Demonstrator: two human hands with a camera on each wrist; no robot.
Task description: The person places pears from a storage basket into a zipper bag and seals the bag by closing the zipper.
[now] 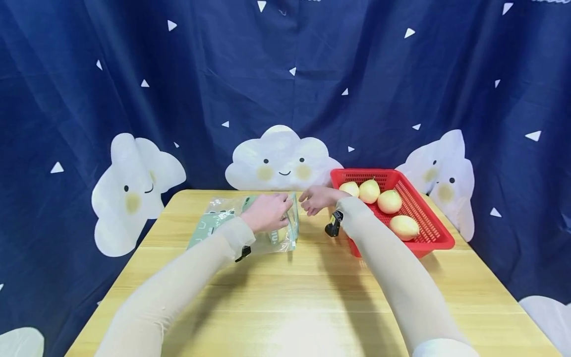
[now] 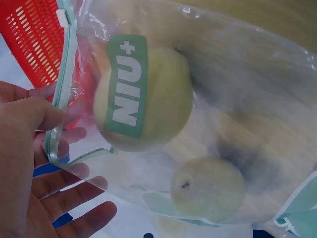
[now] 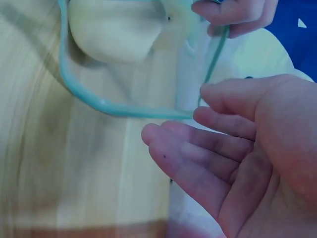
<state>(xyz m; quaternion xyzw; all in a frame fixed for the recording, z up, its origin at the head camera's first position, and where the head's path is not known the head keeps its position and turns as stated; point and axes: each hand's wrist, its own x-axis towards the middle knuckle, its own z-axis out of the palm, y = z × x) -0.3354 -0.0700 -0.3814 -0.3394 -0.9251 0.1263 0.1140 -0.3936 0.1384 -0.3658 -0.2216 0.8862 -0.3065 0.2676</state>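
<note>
A clear slider zip bag (image 1: 287,242) with green print lies on the wooden table, its green-edged mouth standing open toward the right. Two pale yellow pears, one large (image 2: 171,99) and one smaller (image 2: 208,191), show through its plastic in the left wrist view. My left hand (image 1: 266,213) pinches the bag's rim between thumb and forefinger, the other fingers spread behind. The white slider (image 2: 63,18) sits farther along that rim. Beside the mouth, my right hand (image 1: 320,198) has loosely bent fingers and holds nothing; its thumb and forefinger (image 3: 218,119) are close to the rim, contact unclear.
To the right stands a red plastic basket (image 1: 430,245) holding several pale yellow pears (image 1: 390,202); my right forearm passes over its near left side. A dark blue curtain (image 1: 285,59) with clouds hangs behind the wooden table (image 1: 276,297).
</note>
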